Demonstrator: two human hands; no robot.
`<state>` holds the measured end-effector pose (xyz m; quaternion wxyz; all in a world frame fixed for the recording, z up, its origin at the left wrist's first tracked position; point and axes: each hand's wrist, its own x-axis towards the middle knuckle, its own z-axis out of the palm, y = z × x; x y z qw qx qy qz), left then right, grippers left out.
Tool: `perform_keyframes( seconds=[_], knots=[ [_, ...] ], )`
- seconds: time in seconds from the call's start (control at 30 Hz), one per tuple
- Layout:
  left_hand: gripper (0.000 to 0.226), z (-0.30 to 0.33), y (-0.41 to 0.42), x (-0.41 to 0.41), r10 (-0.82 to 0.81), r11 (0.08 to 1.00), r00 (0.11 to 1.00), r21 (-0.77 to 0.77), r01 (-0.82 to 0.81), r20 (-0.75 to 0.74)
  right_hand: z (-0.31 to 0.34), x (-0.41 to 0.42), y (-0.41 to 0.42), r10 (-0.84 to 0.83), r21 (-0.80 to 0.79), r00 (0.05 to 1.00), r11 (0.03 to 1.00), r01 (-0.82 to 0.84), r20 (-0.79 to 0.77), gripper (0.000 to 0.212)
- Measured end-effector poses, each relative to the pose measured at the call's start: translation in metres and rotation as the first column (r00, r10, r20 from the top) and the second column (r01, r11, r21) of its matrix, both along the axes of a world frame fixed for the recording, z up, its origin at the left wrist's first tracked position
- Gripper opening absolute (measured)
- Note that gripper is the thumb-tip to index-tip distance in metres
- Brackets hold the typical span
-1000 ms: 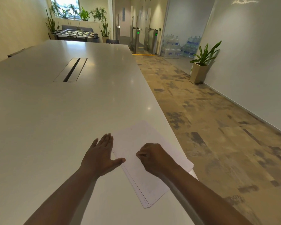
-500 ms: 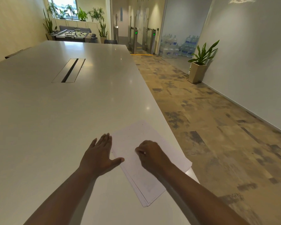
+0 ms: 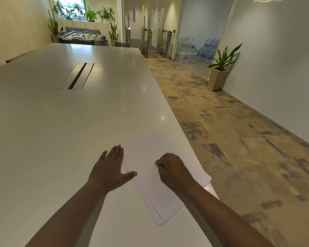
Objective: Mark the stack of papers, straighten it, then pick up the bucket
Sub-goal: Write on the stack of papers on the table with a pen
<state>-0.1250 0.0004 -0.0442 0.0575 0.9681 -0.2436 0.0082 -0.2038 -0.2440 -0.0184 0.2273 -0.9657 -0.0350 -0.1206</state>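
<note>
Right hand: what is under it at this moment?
The right hand rests curled on the stack of papers near the table edge. Its fingers seem to pinch something thin, perhaps a pen; the hand covers it.

Right hand (image 3: 171, 168): curled fingertips hidden; perhaps pinching something small.
Stack of papers (image 3: 150, 157): middle covered by that hand.

Stack of papers (image 3: 155, 175): white sheets, lying flat near right edge of table, rotated diagonally to that edge. Sheets slightly fanned, lower-left edges offset, near corner splayed. Right corner overhangs table edge. Bucket not visible.
</note>
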Motion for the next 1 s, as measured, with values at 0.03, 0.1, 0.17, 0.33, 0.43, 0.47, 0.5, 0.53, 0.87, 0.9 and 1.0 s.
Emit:
perform_keyframes(
  seconds=[0.03, 0.1, 0.17, 0.33, 0.43, 0.47, 0.5, 0.53, 0.87, 0.9, 1.0],
  knots=[
    [0.132, 0.0, 0.0, 0.0, 0.002, 1.0, 1.0, 0.0, -0.002, 0.0, 0.001, 0.005, -0.004, -0.045, -0.002, 0.999, 0.999, 0.045, 0.018, 0.03],
    [0.132, 0.001, 0.0, 0.001, 0.003, 1.0, 1.0, 0.006, -0.003, 0.003, 0.005, 0.004, 0.007, -0.009, -0.035, 0.999, 0.999, 0.01, 0.048, 0.033],
    [0.131, 0.001, 0.0, 0.0, 0.002, 1.0, 1.0, 0.008, -0.002, 0.007, 0.002, -0.011, 0.03, 0.137, -0.056, 0.99, 0.989, -0.135, 0.039, 0.029],
    [0.132, 0.001, 0.0, 0.0, 0.005, 1.0, 1.0, 0.0, -0.005, 0.007, -0.003, -0.004, 0.002, 0.033, -0.018, 0.999, 0.999, -0.033, 0.005, 0.024],
    [0.133, 0.001, 0.0, -0.001, 0.006, 1.0, 1.0, 0.01, -0.006, 0.015, 0.003, 0.007, -0.012, -0.096, -0.003, 0.992, 0.995, 0.097, 0.077, 0.042],
    [0.132, 0.002, 0.0, -0.002, 0.007, 1.0, 1.0, 0.013, -0.007, 0.014, 0.004, 0.004, -0.005, -0.081, -0.028, 0.992, 0.996, 0.084, 0.095, 0.045],
    [0.132, 0.002, 0.0, -0.001, 0.007, 1.0, 1.0, 0.018, -0.007, 0.01, 0.003, -0.001, 0.003, -0.046, -0.042, 0.994, 0.998, 0.051, 0.101, 0.044],
    [0.132, 0.002, -0.001, -0.001, 0.006, 1.0, 1.0, 0.02, -0.006, 0.007, -0.001, -0.007, 0.01, 0.005, -0.045, 0.995, 0.999, -0.001, 0.095, 0.039],
    [0.132, 0.003, 0.0, -0.002, 0.003, 1.0, 1.0, 0.019, -0.003, 0.005, 0.008, 0.019, -0.041, -0.144, -0.049, 0.984, 0.987, 0.15, 0.108, 0.038],
    [0.132, 0.003, 0.0, -0.001, 0.002, 1.0, 1.0, 0.017, -0.002, 0.003, 0.007, 0.014, -0.029, -0.095, -0.045, 0.99, 0.994, 0.1, 0.103, 0.037],
    [0.132, 0.003, 0.0, -0.002, 0.0, 1.0, 1.0, 0.015, 0.0, 0.002, -0.006, 0.008, -0.017, 0.017, -0.05, 0.998, 0.999, -0.015, 0.053, 0.025]
  ],
)
